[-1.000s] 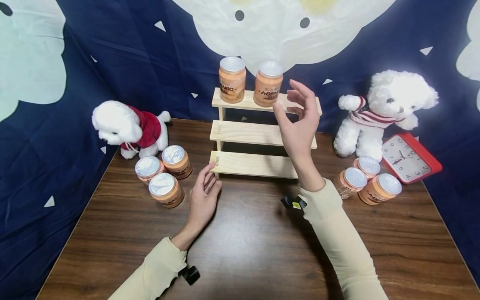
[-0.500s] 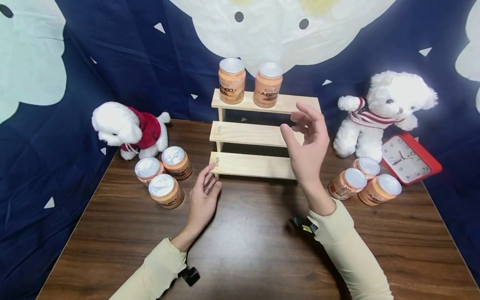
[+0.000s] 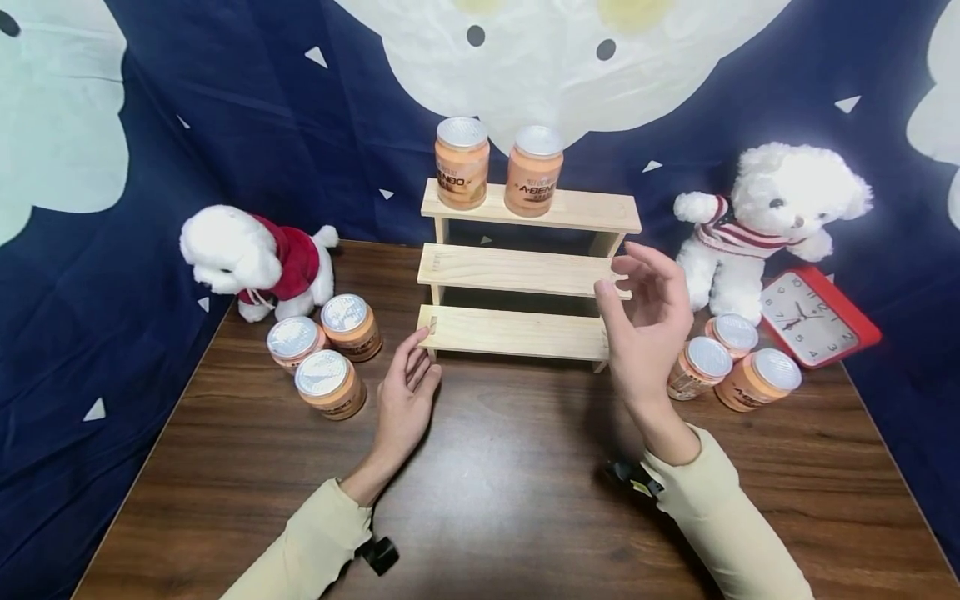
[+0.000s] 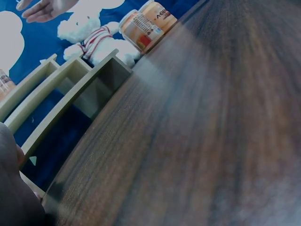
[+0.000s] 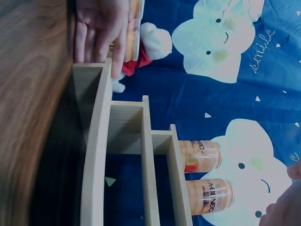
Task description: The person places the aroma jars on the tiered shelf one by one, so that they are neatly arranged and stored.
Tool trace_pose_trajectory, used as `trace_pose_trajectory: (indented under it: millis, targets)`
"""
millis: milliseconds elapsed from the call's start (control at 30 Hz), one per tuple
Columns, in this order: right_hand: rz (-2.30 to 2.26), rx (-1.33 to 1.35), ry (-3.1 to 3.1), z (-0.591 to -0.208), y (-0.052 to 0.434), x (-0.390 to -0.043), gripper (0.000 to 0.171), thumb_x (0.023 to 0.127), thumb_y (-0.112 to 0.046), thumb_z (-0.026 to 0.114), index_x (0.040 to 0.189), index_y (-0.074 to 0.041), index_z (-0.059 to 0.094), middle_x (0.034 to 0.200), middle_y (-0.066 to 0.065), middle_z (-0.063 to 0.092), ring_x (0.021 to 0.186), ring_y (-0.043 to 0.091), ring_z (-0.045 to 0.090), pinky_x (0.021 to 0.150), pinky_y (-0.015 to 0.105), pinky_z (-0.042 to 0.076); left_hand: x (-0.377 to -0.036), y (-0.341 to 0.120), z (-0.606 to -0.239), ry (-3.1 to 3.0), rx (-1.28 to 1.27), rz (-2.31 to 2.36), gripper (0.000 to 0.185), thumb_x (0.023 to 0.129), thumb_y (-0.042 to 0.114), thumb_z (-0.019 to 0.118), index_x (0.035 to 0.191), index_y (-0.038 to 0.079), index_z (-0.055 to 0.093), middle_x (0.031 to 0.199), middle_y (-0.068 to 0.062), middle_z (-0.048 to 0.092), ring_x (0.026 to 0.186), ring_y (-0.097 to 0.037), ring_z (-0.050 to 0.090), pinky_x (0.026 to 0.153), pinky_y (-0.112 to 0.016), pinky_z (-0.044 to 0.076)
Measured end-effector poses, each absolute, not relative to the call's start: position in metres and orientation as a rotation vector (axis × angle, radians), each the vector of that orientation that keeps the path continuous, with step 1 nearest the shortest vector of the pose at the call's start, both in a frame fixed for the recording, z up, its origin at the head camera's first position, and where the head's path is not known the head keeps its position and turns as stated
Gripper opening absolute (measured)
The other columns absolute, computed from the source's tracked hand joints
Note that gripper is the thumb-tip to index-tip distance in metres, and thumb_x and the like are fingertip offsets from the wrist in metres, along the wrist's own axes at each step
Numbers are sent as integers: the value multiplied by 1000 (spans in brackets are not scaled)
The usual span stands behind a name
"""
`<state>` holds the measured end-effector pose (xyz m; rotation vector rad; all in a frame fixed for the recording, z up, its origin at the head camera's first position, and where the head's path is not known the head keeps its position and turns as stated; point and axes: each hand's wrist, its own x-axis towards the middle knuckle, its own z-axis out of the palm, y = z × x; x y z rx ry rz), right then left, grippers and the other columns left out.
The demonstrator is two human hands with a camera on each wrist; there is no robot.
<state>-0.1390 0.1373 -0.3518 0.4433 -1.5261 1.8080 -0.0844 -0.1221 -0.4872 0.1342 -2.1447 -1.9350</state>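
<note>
I see my left hand [image 3: 405, 400] lying on the dark wooden tabletop [image 3: 510, 500], its fingers [image 3: 414, 354] straight and close together, the tips touching the left end of the lowest step of a three-step wooden rack [image 3: 517, 271]; it holds nothing. My right hand [image 3: 648, 333] is raised in the air just in front of the right end of the rack's middle step, its fingers [image 3: 651, 262] loosely spread and slightly bent, empty. Two orange jars [image 3: 498, 164] with silver lids stand upright side by side on the left half of the top step; the middle and lowest steps carry nothing. Just right of my right hand, three more orange jars [image 3: 731, 360] stand grouped on the tabletop, one of them almost touching the hand's edge in the head view. Another three orange jars [image 3: 324, 350] stand clustered on the tabletop to the left of my left hand. Behind that left cluster is a white plush dog in a red top [image 3: 251, 254]; at the right rear sits a white plush bear in a striped top [image 3: 772, 217], with a red clock [image 3: 817, 315] beside it. A dark blue cloth with pale shapes [image 3: 225, 117] hangs behind.
</note>
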Motion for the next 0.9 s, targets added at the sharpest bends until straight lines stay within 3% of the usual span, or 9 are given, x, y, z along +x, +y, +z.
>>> trace_pose_trajectory:
  millis: [133,400,900]
  targets:
    - [1826,425,-1482,-357,147,-132,39,88,14,75,127,10,69,105,10,72,100,25,67,88,28,59,-85,-121,-489,-2145,124,-1902,55,103,-2,69,156,15,63,155,-22,63,143,-35,62,122,-31,52]
    - [1790,376,-1517,-372,167,-120,36,89,14,74,124,13,69,106,11,72,104,25,68,98,31,60,-85,-121,-488,-2132,125,-1928,56,103,-4,69,156,12,62,153,-22,64,142,-35,62,122,-31,52]
    - [1795,351,-1431,-389,206,-103,35,86,19,72,121,20,67,102,14,74,97,23,67,87,26,53,-84,-122,-488,-2138,101,-1907,56,103,-5,69,156,10,62,154,-23,63,142,-37,62,122,-34,52]
